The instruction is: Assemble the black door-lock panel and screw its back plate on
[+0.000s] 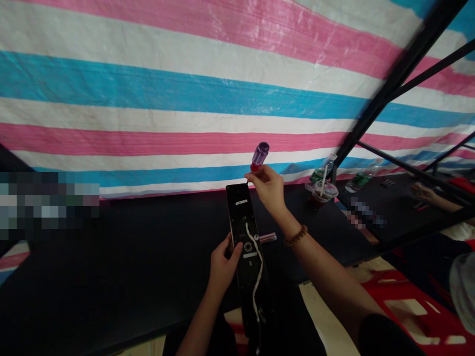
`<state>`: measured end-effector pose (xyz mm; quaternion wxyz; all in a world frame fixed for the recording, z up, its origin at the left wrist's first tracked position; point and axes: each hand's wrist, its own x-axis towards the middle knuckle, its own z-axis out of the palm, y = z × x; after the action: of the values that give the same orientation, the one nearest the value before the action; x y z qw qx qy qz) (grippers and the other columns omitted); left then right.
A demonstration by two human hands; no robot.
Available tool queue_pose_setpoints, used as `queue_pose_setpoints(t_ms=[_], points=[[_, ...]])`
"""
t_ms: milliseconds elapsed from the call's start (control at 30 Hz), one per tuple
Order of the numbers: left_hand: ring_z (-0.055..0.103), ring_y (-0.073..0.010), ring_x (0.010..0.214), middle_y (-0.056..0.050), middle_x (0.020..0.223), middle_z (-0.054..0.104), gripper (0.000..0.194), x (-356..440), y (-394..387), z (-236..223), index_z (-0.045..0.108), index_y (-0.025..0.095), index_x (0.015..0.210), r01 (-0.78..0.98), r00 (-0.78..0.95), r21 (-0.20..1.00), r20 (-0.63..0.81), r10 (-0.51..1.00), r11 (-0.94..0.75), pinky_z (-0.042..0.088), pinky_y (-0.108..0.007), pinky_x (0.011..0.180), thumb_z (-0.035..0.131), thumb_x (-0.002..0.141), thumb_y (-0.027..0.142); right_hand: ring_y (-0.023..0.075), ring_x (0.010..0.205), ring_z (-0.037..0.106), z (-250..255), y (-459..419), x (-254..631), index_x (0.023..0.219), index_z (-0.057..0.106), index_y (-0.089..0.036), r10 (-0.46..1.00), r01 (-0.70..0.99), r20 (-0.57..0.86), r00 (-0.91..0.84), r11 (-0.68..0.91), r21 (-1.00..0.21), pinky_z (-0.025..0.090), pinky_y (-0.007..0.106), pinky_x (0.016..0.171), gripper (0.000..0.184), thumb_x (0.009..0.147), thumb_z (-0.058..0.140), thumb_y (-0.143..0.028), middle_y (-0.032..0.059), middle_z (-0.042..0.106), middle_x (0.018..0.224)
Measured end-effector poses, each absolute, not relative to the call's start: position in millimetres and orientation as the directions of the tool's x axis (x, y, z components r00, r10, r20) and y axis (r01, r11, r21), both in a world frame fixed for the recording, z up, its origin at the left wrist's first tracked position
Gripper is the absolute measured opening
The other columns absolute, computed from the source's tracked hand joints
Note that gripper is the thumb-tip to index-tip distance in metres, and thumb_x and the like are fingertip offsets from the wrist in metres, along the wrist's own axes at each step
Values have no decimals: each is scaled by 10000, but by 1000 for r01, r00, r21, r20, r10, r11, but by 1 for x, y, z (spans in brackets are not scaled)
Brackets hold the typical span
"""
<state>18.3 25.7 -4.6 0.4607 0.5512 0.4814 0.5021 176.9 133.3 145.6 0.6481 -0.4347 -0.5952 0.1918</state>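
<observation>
A long black door lock panel (243,207) with a metal lever handle (267,238) leans over the front edge of the table, its back towards me. A white cable (257,277) runs down along it. My left hand (224,262) grips the panel's left side near the middle, thumb on its back face. In my right hand (269,190), a screwdriver (260,155) with a clear purple and red handle is pinched near its lower end. Its tip points down at the panel's top right corner; whether it sits on a screw is too small to tell.
On the black table (129,257) to the right stand a plastic cup (323,191) with a straw and a water bottle (328,165). Another bottle (360,179) is on the neighbouring table, by a co-worker's hand (425,193). Black frame bars and a striped sheet (185,118) rise behind.
</observation>
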Motion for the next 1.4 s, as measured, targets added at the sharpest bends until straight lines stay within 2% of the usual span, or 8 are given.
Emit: queue_pose_setpoints(t_ms=[233,400,533,800,1000,1133,1300,1400], points=[[711,-293,1089,-119,1200,745,556,19,27,-9,663,110,1275,70,44,993,97,994,-100,546,-436,998,656,850,468,198,870,720,145,134,180,1013,681,-223,777,241,625,79,593,-768,606,351,771,203,934,558,-364,58,743,957],[721,-292,1061,-124,1182,751,565,19,25,-2,674,99,1252,54,36,994,90,995,-92,562,-425,969,666,833,477,173,792,676,147,134,179,936,721,-226,752,319,651,104,595,-738,595,311,680,169,893,640,-368,59,700,956],[726,-291,1042,-117,1153,762,548,19,25,0,678,98,1242,70,38,993,91,995,-94,572,-424,948,658,841,470,168,746,663,147,134,178,863,716,-220,745,330,648,160,578,-746,588,312,689,148,836,716,-365,43,696,877],[717,-286,1076,-107,1181,754,523,19,26,-3,683,120,1237,62,33,993,99,995,-101,563,-420,975,664,841,461,200,889,698,147,134,180,1088,685,-207,758,332,646,87,590,-736,593,348,772,255,946,541,-363,79,738,980],[727,-289,1046,-106,1159,761,515,19,24,-2,686,129,1241,56,39,994,95,995,-98,576,-424,946,667,846,460,175,819,664,148,130,176,865,720,-216,730,363,670,133,593,-719,581,294,696,139,858,684,-350,52,693,923],[715,-292,1079,-113,1181,752,522,19,25,-2,677,120,1253,64,37,993,100,994,-103,563,-428,970,666,850,451,173,767,685,146,133,176,904,695,-218,757,314,624,195,555,-771,582,316,747,146,834,708,-345,27,718,839],[710,-294,1096,-125,1196,745,542,19,26,-5,673,111,1256,56,43,995,81,996,-84,550,-427,994,668,847,466,209,934,718,145,138,178,1031,693,-234,776,293,626,76,583,-758,600,358,798,213,936,559,-369,66,747,1032],[709,-295,1097,-132,1198,743,546,19,26,-7,675,102,1248,65,25,994,87,996,-88,544,-433,1003,674,841,465,191,862,702,145,138,177,993,697,-221,777,292,624,89,578,-762,613,335,725,201,910,602,-378,66,735,1019]])
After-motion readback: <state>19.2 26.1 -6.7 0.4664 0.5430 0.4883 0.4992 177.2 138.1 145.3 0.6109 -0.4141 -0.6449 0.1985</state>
